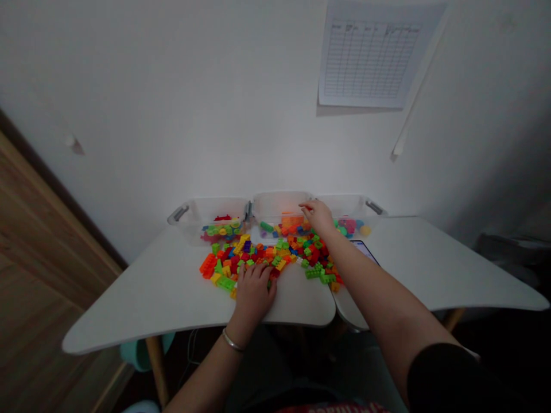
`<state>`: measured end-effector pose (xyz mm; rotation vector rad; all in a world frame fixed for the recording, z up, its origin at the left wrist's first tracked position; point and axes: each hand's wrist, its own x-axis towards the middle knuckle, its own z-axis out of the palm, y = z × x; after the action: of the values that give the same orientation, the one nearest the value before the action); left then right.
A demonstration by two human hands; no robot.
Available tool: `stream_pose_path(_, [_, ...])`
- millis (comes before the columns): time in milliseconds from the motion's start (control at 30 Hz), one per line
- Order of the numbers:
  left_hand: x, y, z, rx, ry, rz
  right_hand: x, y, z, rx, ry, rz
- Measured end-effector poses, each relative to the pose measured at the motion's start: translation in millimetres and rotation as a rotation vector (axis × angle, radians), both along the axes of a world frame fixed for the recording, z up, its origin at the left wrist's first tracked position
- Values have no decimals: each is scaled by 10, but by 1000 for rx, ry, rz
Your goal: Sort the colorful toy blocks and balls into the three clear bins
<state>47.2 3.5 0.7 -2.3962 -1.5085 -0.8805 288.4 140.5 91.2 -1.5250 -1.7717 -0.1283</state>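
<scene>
Plastic bricks point(267, 258) in a loose heap under the fingers point(252, 274) of the left hand point(253, 292): spread, relaxed, resting on the pile, no visible grip. Right hand point(317, 217) curled at the middle bin point(279, 203), fingertips point(306, 205) over its rim; any grasp hidden, so impossible to tell. Bricks likely light, stiff, knobbed, best pinched by opposite sides, easily scattered. Beyond the fingers, left bin point(206, 209) and right bin point(355, 202), both see-through, with more bricks inside. Below the fingers, smooth white table point(172, 287); far past them, white wall point(172, 115) with a ruled chart point(368, 54)
</scene>
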Motion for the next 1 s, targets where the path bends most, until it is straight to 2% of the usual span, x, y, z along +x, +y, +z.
stream_pose_path(100, [0, 5, -3, -3, -1, 1, -24, 21, -13, -35, -25, 17])
stream_pose_path(300, [0, 2, 12, -18, 4, 3, -110, -91, 34, -135, -351, -24])
stream_pose_path(433, [2, 3, 10, -18, 6, 7, -137, -138, 119, -190, -432, -47])
stream_pose_path(633, [-1, 7, -1, -14, 7, 2, -135, -133, 216, -292, -407, -12])
stream_pose_path(833, [-1, -1, 7, -6, 10, 2, -144, -127, 182, -279, -408, -15])
stream_pose_path(900, [-2, -3, 7, -4, 11, -3, -127, -111, 169, -269, -332, 2])
stream_pose_path(1000, [-4, -3, 7, -8, 7, -2, -92, -109, 205, -242, -95, 33])
